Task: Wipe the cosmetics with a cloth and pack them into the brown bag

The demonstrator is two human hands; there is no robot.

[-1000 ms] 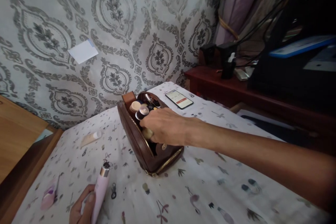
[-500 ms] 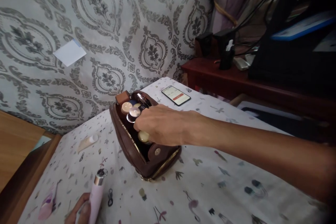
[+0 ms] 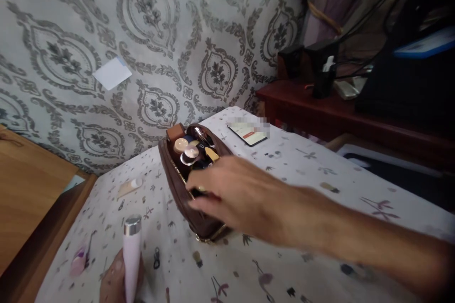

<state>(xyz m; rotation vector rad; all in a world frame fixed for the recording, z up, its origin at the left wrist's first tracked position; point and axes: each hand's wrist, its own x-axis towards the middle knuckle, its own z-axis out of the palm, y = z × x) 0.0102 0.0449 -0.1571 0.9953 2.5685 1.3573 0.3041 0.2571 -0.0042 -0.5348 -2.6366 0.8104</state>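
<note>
A brown zippered makeup bag (image 3: 174, 184) lies open on the patterned sheet, with several round cosmetic jars (image 3: 189, 154) and dark items inside. My right hand (image 3: 241, 194) is over its near right part, thumb and index finger apart; the gap between them shows the dark bag interior. The other fingertips are out of sight and the hand is slightly blurred. At the lower left, my left hand (image 3: 113, 277) grips a pale pink tapered wand (image 3: 132, 260) with a silver end, held upright.
A beige tube (image 3: 130, 188) with a white cap lies left of the bag. Nearer me is a pink and purple item (image 3: 80, 261). Beyond the bag rests a phone (image 3: 250, 135), its screen lit. A dark red desk (image 3: 313, 109) with cables stands at right; patterned wall behind.
My right hand has drawn back toward me, out of the bag, and its thumb now shows. The wand in my left hand has tilted more upright. The view has shifted slightly left.
</note>
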